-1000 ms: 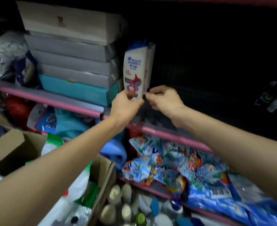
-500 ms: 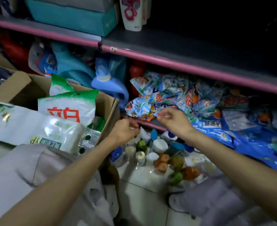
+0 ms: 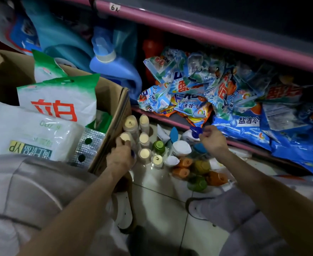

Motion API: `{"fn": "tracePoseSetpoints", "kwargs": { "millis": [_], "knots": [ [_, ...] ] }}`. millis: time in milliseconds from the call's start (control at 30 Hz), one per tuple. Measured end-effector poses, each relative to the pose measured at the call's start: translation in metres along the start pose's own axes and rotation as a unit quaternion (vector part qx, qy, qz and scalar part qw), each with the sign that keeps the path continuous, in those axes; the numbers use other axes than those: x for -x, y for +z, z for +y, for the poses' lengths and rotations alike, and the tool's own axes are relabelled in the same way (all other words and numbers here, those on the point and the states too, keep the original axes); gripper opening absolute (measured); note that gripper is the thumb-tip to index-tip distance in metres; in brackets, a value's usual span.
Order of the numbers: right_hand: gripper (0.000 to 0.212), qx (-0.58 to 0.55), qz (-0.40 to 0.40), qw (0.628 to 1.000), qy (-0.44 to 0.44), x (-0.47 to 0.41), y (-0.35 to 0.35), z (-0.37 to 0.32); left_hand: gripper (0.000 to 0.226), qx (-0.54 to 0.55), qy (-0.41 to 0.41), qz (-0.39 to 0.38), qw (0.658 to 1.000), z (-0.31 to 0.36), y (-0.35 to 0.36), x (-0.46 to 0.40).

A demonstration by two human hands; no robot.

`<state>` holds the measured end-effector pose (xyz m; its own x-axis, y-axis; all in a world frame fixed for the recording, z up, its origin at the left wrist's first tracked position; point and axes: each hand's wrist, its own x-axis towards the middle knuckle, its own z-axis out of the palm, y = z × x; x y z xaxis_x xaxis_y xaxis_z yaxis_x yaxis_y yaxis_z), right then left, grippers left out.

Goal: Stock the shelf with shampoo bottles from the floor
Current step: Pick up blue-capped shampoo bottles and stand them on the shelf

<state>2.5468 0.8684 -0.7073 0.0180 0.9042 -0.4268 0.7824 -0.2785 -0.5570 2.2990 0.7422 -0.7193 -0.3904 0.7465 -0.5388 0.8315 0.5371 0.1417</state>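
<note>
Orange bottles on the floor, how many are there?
3. One orange bottle stands by a white cap, a second just nearer, a third further right beside a green bottle. Others may be hidden among the bottles.

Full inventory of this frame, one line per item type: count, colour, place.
cream-capped bottles: about six, pale caps, on floor beside the box
green-capped bottles: at least two, floor cluster
orange-capped bottles: about three, floor, right of centre
blue-capped white bottle: one, by lower shelf edge
cardboard box: one, brown, left
white-green bags: several, in the box
blue detergent jug: one, lower shelf
blue sachet packs: many, lower shelf
pink shelf rail: top
left hand: on a cream-capped bottle
right hand: pinches the blue cap
</note>
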Motion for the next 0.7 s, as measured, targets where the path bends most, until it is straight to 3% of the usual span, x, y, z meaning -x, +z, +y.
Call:
{"fn": "tracePoseSetpoints", "kwargs": {
  "millis": [167, 400, 533, 700],
  "knots": [
    [0.048, 0.112, -0.018, 0.991, -0.071, -0.020, 0.008, 0.001, 0.039, -0.014, 0.012, 0.031, 0.999, 0.001, 0.018, 0.000],
    [0.044, 0.209, -0.048, 0.971, -0.102, -0.035, 0.024, 0.005, 0.045, -0.157, 0.084, 0.074, 0.981, -0.009, 0.045, -0.002],
    [0.031, 0.230, -0.023, 0.966, -0.116, -0.039, 0.026, 0.003, 0.054, -0.076, 0.024, 0.008, 0.997, -0.010, 0.042, -0.009],
    [0.026, 0.224, 0.007, 0.964, -0.141, -0.030, 0.010, -0.007, 0.048, -0.038, 0.018, -0.011, 0.999, -0.013, 0.029, -0.004]
  ]
}}
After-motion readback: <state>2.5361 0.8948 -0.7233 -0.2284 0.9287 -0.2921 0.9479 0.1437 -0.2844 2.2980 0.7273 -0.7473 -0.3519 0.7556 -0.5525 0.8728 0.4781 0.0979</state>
